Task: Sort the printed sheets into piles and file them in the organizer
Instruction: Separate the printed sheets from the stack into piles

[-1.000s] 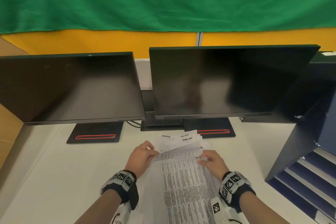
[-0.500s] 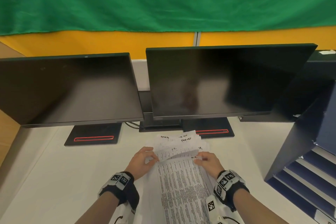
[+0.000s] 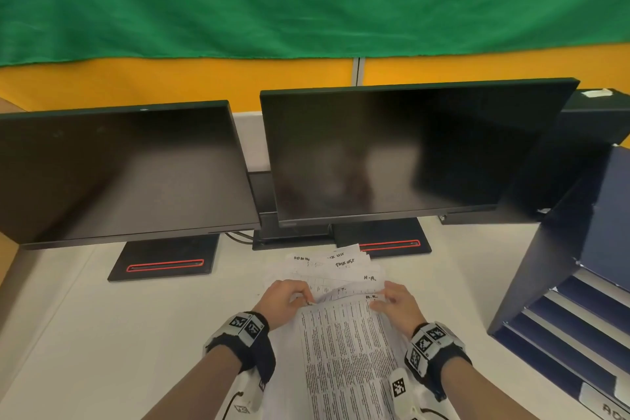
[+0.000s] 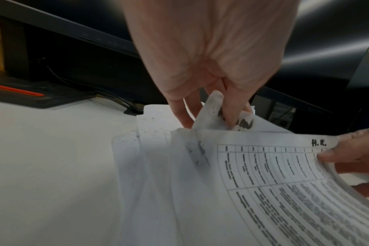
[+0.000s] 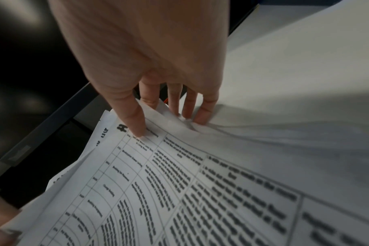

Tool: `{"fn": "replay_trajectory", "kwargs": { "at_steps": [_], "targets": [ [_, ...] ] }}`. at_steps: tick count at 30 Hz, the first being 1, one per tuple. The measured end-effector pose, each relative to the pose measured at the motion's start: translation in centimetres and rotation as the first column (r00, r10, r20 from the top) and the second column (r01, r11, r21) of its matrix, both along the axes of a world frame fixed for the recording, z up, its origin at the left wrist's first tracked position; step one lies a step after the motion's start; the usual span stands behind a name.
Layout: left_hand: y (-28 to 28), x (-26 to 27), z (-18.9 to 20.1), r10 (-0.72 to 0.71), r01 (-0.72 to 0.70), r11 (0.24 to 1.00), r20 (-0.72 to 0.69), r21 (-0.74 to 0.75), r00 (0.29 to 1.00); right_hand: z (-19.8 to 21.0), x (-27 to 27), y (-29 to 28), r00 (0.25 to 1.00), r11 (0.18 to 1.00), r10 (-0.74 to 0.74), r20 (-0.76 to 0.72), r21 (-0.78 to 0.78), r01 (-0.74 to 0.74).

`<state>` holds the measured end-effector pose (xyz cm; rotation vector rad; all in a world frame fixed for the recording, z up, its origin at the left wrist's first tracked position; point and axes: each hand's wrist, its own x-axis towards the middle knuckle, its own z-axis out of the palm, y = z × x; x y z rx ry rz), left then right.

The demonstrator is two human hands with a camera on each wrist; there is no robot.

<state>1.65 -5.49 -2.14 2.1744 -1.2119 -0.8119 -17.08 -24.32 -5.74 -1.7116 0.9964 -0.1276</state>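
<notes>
A fanned stack of printed sheets (image 3: pixel 344 344) lies on the white desk before me, with handwritten labels at the tops. The top sheet (image 4: pixel 284 183) (image 5: pixel 200 183) carries a printed table and the mark "H.R.". My left hand (image 3: pixel 284 300) (image 4: pixel 211 116) pinches the curled upper left corner of a sheet between thumb and fingers. My right hand (image 3: pixel 395 300) (image 5: pixel 166 116) grips the upper right corners, thumb on the top sheet and fingers tucked among the sheets below. The dark blue organizer (image 3: pixel 579 300) with slanted shelves stands at the right.
Two dark monitors (image 3: pixel 119 174) (image 3: pixel 402 153) on black stands with red strips (image 3: pixel 165 264) stand behind the papers. Bare white desk (image 3: pixel 102 334) stretches to the left. A green curtain and an orange partition form the background.
Both hands stay at the top of the stack. The left hand's fingers have worked further into the sheet corners, lifting another one; the sheets have shifted slightly.
</notes>
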Motion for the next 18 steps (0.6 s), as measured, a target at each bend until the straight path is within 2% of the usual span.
{"fn": "replay_trajectory", "kwargs": {
  "at_steps": [4,7,9,11,15,18],
  "targets": [
    [-1.0,0.5,0.4,-0.003,0.003,0.999,0.000,0.053,1.000,0.1,-0.1,0.0,0.999,0.999,-0.035,-0.013,-0.024,0.035],
    [-1.5,1.0,0.2,0.149,-0.149,0.988,0.014,0.034,0.989,0.1,-0.1,0.2,0.999,0.995,-0.049,-0.011,-0.083,0.048],
    [-2.0,1.3,-0.1,0.259,-0.265,0.963,0.110,0.047,0.960,0.2,-0.3,0.6,0.999,0.995,-0.037,-0.008,-0.088,0.036],
    [-2.3,1.4,-0.4,0.299,-0.322,0.940,0.186,0.109,0.936,0.2,-0.6,1.0,1.000,0.997,-0.013,0.011,-0.072,0.014],
    [-2.2,1.7,-0.7,0.267,-0.312,0.940,0.274,0.137,0.924,0.3,-0.8,1.4,0.999,1.000,-0.013,0.036,-0.026,0.014],
    [-1.6,2.0,0.0,0.187,-0.247,0.964,0.421,0.093,0.887,0.6,-0.9,1.3,0.999,1.000,-0.014,0.043,0.008,0.014]
  ]
}}
